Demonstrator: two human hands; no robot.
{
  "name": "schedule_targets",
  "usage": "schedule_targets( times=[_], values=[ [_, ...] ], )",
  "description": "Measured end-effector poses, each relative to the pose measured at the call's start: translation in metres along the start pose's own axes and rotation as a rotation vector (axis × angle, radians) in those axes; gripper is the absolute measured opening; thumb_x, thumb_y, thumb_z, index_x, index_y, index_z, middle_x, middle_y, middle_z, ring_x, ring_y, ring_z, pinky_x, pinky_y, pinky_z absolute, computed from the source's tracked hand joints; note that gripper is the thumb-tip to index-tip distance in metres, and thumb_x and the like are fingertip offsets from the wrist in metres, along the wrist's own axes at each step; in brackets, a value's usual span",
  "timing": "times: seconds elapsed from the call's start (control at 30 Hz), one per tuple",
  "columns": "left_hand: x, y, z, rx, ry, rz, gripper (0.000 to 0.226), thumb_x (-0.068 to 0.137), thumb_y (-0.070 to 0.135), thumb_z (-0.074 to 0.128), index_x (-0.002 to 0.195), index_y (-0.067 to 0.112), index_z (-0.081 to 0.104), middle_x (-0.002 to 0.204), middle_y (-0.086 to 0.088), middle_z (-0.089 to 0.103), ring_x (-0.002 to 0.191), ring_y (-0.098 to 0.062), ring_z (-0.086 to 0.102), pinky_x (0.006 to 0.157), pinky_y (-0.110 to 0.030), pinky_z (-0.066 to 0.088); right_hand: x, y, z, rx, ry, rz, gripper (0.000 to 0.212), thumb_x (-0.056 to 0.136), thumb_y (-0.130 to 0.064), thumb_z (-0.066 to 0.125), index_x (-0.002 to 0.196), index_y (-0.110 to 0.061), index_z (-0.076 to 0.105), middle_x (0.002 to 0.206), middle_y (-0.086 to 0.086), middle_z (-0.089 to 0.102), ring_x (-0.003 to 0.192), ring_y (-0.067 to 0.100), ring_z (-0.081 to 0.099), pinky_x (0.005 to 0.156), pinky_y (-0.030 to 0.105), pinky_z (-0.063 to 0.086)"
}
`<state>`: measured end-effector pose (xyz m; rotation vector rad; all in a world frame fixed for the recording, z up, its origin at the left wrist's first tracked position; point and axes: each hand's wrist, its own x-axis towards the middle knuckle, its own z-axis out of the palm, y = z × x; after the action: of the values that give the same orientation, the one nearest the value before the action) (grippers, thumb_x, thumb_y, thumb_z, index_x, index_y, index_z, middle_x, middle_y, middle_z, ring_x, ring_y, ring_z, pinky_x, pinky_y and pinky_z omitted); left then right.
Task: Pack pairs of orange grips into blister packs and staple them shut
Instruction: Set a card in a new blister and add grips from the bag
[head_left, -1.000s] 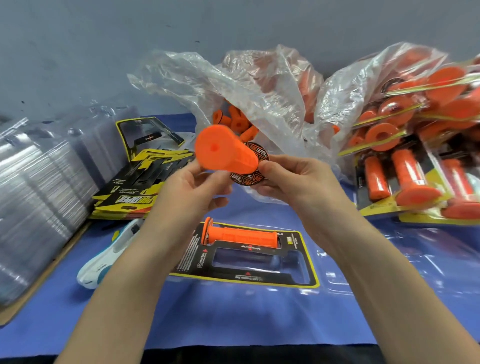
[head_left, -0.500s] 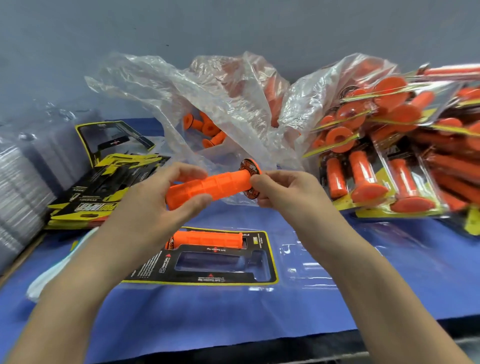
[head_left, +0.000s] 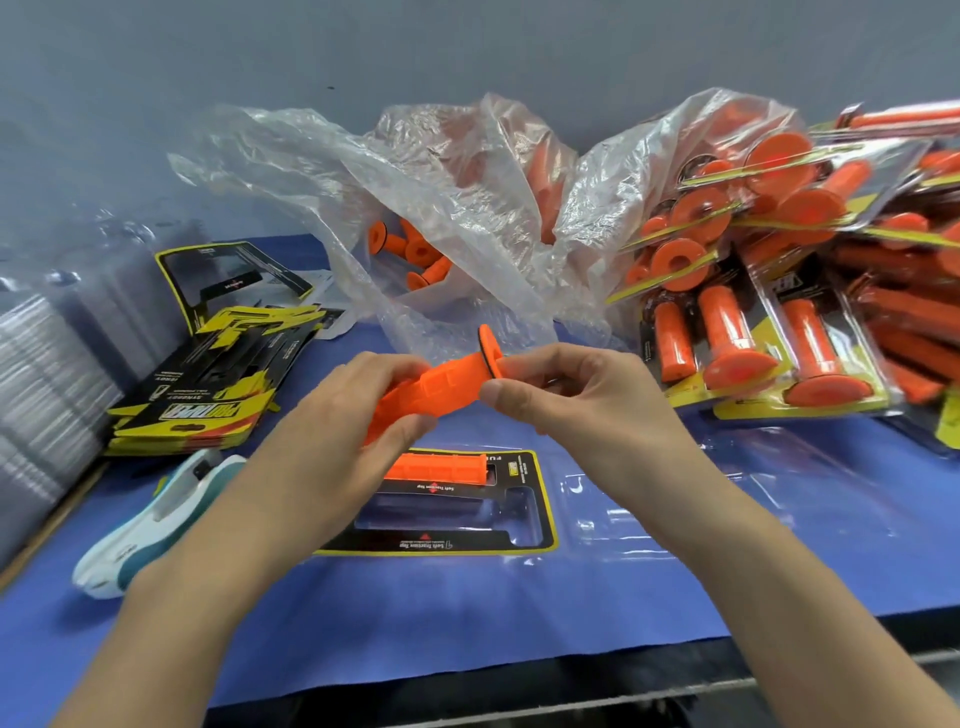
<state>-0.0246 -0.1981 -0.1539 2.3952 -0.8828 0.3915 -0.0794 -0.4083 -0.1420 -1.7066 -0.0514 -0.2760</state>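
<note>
Gripping a ribbed orange rubber grip (head_left: 436, 387) at both ends, with the left hand (head_left: 353, 410) curled round the plain end and the right hand (head_left: 566, 400) pinching it just under the black-ringed flange. Turned from end-on to the camera a second ago, through level half a second ago, to a slant now, flange end up and to the right. Also brought lower, to just above the open clear blister pack with black-and-yellow card (head_left: 524, 540) on the blue surface (head_left: 467, 623). Already seated in the pack's upper cavity: one matching orange grip (head_left: 441, 466). Lower cavity not yet filled. Probably lining up the second of the pair for that slot, with closing and stapling to follow. Lying untouched at left, a white-and-teal stapler (head_left: 156, 525). Behind, a crumpled clear plastic bag of loose grips (head_left: 415, 208); at right, a heap of finished packs (head_left: 727, 343).
</note>
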Motion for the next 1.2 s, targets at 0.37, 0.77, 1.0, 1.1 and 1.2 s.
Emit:
schedule_targets(
  times=[0.37,0.77,1.0,1.1,1.2],
  values=[
    [-0.026,-0.003,-0.002,0.183,-0.283,0.085,0.042,0.094,0.052,0.040,0.127,0.032,0.055,0.111,0.020,0.055,0.100,-0.008,0.049,0.089,-0.035,0.040,-0.017,0.008,-0.020,-0.063,0.149,0.013,0.025,0.098,-0.039,0.052,0.089,-0.024,0.070,0.078,-0.008,0.067,0.062,0.007,0.059,0.058,0.031,0.046],
    [-0.039,0.000,0.013,0.255,-0.335,0.150,0.045,0.095,0.053,0.038,0.125,0.029,0.062,0.113,0.012,0.057,0.100,-0.015,0.054,0.088,-0.035,0.044,-0.094,0.031,0.004,0.151,0.227,0.105,0.025,0.098,-0.024,0.050,0.084,-0.030,0.070,0.070,-0.001,0.065,0.059,0.012,0.056,0.053,0.020,0.044],
    [-0.050,-0.010,0.020,0.172,-0.330,0.169,0.048,0.095,0.057,0.032,0.128,0.034,0.058,0.116,0.020,0.052,0.107,-0.006,0.050,0.096,-0.023,0.032,-0.129,0.033,-0.001,0.438,0.296,0.447,0.034,0.095,-0.006,0.056,0.067,-0.004,0.075,0.063,0.016,0.065,0.053,0.025,0.064,0.047,0.028,0.054],
    [-0.059,-0.008,0.019,0.193,-0.269,0.162,0.045,0.096,0.054,0.035,0.126,0.033,0.061,0.118,0.018,0.052,0.109,-0.007,0.050,0.095,-0.028,0.038,-0.140,0.038,0.000,0.609,0.387,0.614,0.019,0.090,-0.003,0.063,0.079,0.011,0.070,0.075,0.027,0.071,0.067,0.036,0.072,0.056,0.034,0.059],
    [-0.068,-0.002,0.014,0.186,-0.164,0.154,0.041,0.096,0.050,0.039,0.120,0.029,0.065,0.118,0.014,0.054,0.109,-0.011,0.052,0.093,-0.033,0.041,-0.138,0.037,-0.001,0.733,0.438,0.653,0.020,0.095,-0.012,0.060,0.103,0.007,0.057,0.085,0.027,0.072,0.076,0.038,0.073,0.067,0.037,0.056]
  ],
)
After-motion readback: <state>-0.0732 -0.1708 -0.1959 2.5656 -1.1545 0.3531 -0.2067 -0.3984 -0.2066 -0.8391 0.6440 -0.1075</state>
